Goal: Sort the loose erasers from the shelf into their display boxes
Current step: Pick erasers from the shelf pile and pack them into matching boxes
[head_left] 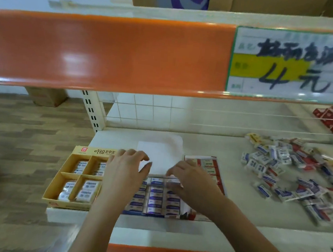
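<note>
- The left hand (126, 167) is held with fingers spread and relaxed over the middle display box (154, 196); nothing is gripped by it.
- The right hand (192, 179) is curled over the same box; a blurred eraser (173, 182) appears pinched at its fingertips, though the grip cannot be told for certain.
- A yellow divided box (69, 177) is seen just left of the left hand; a red box (210, 166) lies partly under the right hand.
- The loose erasers (291, 174) are piled on the shelf (216, 151) well to the right of the right hand.

A shop: price tag (293, 65) on orange-edged shelving (107, 53), boxed erasers (154, 198).
</note>
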